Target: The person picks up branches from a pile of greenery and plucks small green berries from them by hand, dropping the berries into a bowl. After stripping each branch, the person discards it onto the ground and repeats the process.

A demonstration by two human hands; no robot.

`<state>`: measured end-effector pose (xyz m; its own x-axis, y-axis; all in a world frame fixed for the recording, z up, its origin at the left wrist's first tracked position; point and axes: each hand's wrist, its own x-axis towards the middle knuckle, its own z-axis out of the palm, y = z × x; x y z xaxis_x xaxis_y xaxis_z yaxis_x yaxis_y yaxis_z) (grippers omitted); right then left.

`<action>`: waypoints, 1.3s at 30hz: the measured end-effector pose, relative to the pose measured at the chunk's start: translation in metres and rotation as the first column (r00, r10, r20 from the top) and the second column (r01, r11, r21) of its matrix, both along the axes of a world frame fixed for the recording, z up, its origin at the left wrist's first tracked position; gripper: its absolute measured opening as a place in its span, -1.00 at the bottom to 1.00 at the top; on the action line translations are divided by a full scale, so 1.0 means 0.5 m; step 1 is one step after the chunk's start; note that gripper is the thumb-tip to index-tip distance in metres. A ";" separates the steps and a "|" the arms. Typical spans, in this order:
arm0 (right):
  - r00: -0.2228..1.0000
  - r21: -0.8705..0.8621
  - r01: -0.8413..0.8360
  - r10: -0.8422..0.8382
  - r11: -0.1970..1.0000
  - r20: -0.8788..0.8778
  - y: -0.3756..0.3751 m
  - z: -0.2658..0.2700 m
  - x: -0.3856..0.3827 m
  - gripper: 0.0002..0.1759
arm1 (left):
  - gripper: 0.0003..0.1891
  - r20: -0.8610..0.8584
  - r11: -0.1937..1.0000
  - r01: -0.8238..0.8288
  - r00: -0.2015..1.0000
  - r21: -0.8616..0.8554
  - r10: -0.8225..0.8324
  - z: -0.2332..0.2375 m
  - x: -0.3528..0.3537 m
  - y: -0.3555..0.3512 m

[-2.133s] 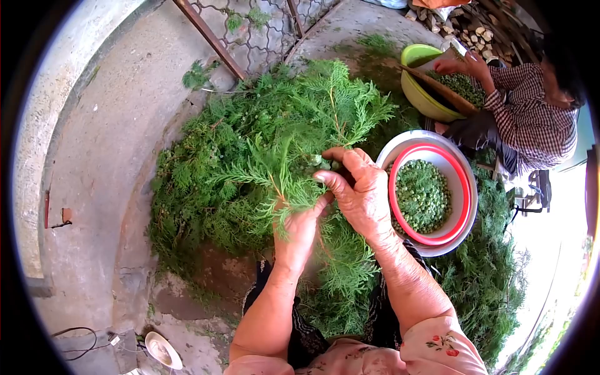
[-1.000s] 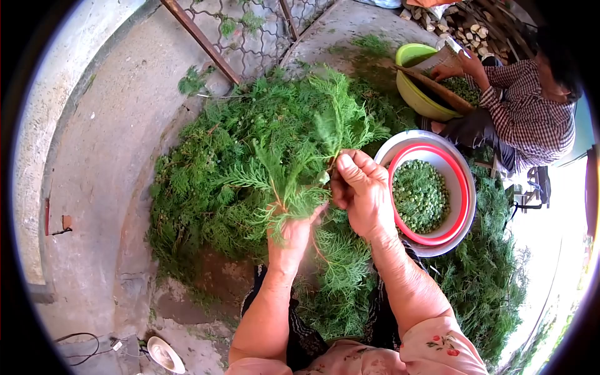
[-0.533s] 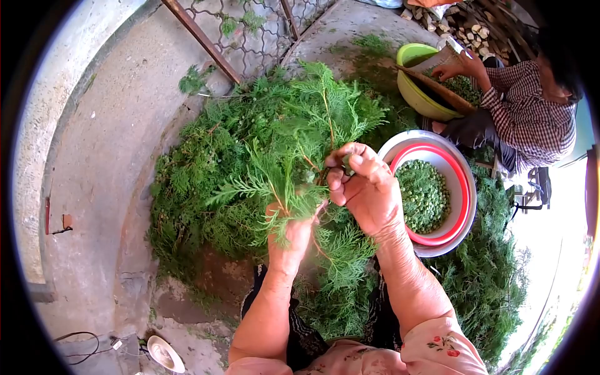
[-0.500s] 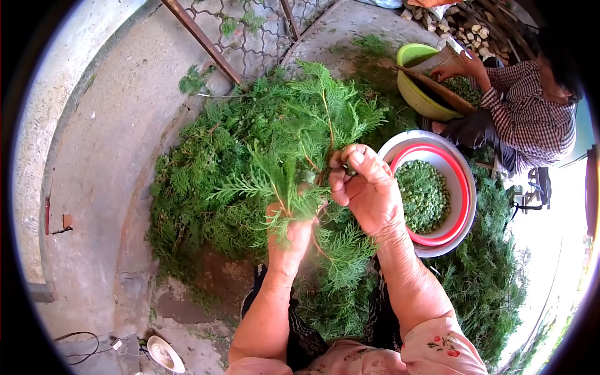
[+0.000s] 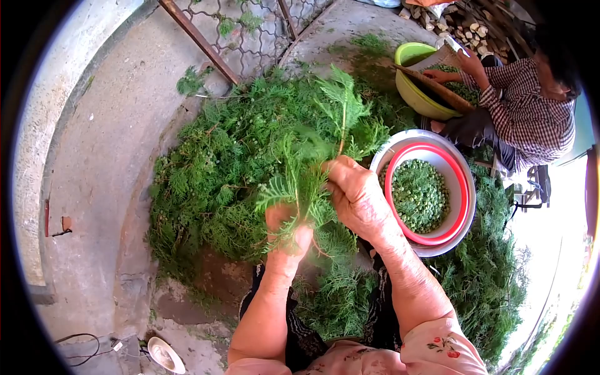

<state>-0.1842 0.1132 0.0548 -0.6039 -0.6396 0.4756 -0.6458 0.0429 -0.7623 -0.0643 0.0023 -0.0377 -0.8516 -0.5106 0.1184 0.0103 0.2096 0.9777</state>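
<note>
Sprig (image 5: 300, 187) (leafy) over pile's (image 5: 206, 169) edge, bowl (image 5: 470, 215) near.

The left hand (image 5: 289, 234) holds a feathery, flat-leaved green branch (image 5: 294, 187); the right hand (image 5: 359, 197) has its fingers closed at the branch's upper stem, over a large heap of green cuttings (image 5: 209, 162) on the grey concrete floor (image 5: 106, 162). Just beside the right hand, a red-rimmed round sieve (image 5: 461, 222) with small green cones (image 5: 422, 194) sits in a silvery metal basin (image 5: 470, 215).

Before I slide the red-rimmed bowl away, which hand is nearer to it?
The right. The right hand is just left of the bowl; the left hand is farther left, holding green sprigs.
</note>
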 end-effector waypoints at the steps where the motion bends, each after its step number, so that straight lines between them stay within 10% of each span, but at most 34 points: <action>1: 0.982 -0.007 0.004 -0.002 1.000 0.189 0.001 0.001 0.000 -0.77 | -0.68 -0.153 0.960 0.020 0.988 0.278 0.024 0.028 -0.005 0.017; 3: 0.841 -0.020 0.015 -0.002 1.000 0.541 0.002 0.002 0.000 -0.86 | -0.66 0.064 0.852 -0.144 0.990 0.503 0.129 0.117 -0.016 0.044; 6: 0.485 -0.293 0.049 0.234 0.955 0.843 0.004 -0.004 0.006 -0.72 | -0.67 0.215 0.996 0.011 0.977 -0.089 0.008 0.109 -0.018 0.019; 14: -0.039 -0.709 0.179 0.725 0.682 0.688 0.003 -0.031 -0.003 -0.70 | -0.72 0.153 0.815 -0.198 0.979 0.545 0.135 0.153 -0.032 0.025; 23: 0.165 -0.577 0.387 0.562 0.719 0.811 -0.006 0.015 -0.017 -0.71 | -0.82 0.092 0.694 -0.241 0.965 0.678 0.245 0.162 -0.038 0.022; 34: 0.657 -0.083 0.073 0.015 0.994 0.754 -0.012 -0.018 -0.016 -0.67 | -0.76 0.116 0.717 -0.202 0.979 0.667 0.168 0.161 -0.037 0.027; 39: 0.623 -0.063 0.090 -0.007 0.994 0.782 -0.016 -0.034 -0.014 -0.71 | -0.73 0.124 0.686 -0.182 0.983 0.704 0.134 0.155 -0.036 0.023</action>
<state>-0.1911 0.1054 0.0378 -0.8034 -0.5793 -0.1373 0.1936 -0.0362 -0.9804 -0.0820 0.0140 0.0397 -0.7433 -0.5490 -0.3823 -0.0192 -0.5538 0.8325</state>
